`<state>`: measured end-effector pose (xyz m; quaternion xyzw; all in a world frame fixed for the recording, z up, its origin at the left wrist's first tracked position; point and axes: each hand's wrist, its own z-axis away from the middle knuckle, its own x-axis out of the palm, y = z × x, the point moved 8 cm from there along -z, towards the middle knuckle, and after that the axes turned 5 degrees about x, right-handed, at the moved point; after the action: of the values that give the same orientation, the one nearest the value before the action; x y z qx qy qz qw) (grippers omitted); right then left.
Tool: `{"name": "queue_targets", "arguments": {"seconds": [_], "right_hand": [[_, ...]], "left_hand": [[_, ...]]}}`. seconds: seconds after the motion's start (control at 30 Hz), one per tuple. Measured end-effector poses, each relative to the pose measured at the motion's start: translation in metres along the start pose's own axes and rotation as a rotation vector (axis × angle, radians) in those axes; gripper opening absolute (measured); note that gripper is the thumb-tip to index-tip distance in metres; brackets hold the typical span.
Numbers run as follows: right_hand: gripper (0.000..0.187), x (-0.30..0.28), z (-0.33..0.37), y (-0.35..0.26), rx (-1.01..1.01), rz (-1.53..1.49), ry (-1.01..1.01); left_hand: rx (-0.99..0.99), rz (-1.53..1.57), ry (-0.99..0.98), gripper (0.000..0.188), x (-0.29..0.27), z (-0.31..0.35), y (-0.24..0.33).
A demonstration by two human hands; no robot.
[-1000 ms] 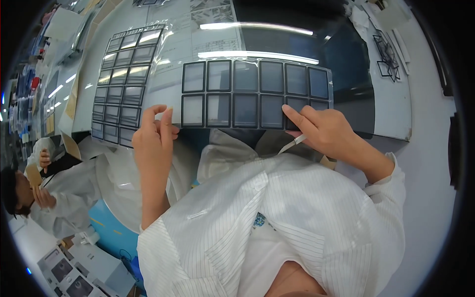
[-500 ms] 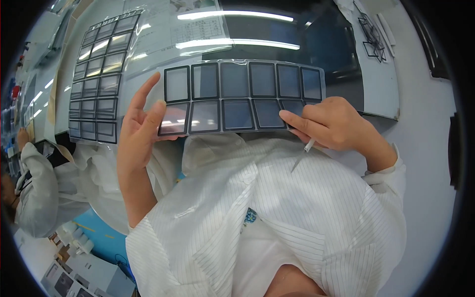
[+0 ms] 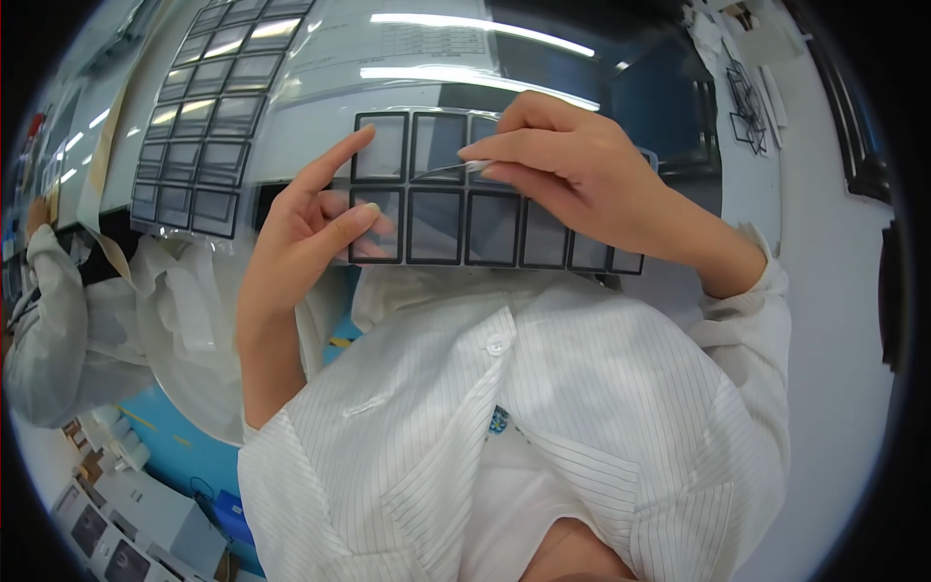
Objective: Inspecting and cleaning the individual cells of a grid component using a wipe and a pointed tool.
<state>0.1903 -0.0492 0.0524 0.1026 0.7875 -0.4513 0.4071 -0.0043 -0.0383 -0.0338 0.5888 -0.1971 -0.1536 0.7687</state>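
Head view, right hand point(image 3: 593, 175) pinching thin pointed tool point(image 3: 473, 166), left hand point(image 3: 312, 221) holding clear sheet point(image 3: 434, 228), black rectangular frames point(image 3: 433, 261)

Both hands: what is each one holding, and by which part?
The right hand pinches a thin pointed tool by its white handle; the left hand holds the black-framed sheet by its left end.

Blue floor point(image 3: 199, 456), bright strip-light reflections point(image 3: 485, 31)

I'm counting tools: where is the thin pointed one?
In the head view, the thin pointed tool is pinched in the right hand, over the left half of the black-framed tray.
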Motion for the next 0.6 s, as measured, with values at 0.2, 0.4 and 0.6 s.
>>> {"name": "queue_targets", "arguments": {"seconds": [0.2,0.4,0.6], "right_hand": [[0.024,0.033,-0.029,-0.021,-0.144,0.085,-0.022],[0.023,0.046,-0.042,-0.03,-0.219,0.14,-0.033],[0.018,0.058,-0.054,-0.031,-0.227,0.154,-0.087]], "left_hand": [[-0.02,0.044,-0.028,0.066,-0.001,0.003,0.003],[-0.003,0.094,-0.038,0.064,-0.002,0.003,-0.004],[0.027,0.123,-0.036,0.062,-0.007,0.001,-0.011]]}}
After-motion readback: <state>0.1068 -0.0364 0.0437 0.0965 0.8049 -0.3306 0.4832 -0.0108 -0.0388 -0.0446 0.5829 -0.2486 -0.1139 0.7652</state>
